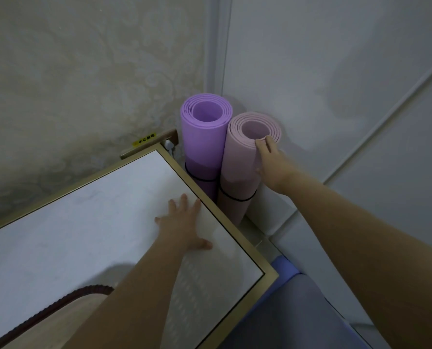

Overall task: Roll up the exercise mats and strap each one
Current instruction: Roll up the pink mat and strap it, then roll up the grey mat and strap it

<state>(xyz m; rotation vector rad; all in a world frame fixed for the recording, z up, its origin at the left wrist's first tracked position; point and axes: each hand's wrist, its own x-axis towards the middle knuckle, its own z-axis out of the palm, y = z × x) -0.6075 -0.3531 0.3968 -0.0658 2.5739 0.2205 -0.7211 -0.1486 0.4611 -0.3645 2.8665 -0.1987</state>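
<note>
Upright pink mat [237,170], rolled, black strap [236,199] below the fingers [264,143] of the right hand [270,165] gripping its rim, strapped purple mat [202,137] just left, left hand [184,222] flat on table [58,210], spread.

The single head-worn camera looks forward and steeply down over the bench [71,197] into a room corner [218,79]. It sits close, within arm's reach of that corner, the bench filling the lower left.

Yellow sticker [144,141] on wall [83,96], reading 小心触电
</note>
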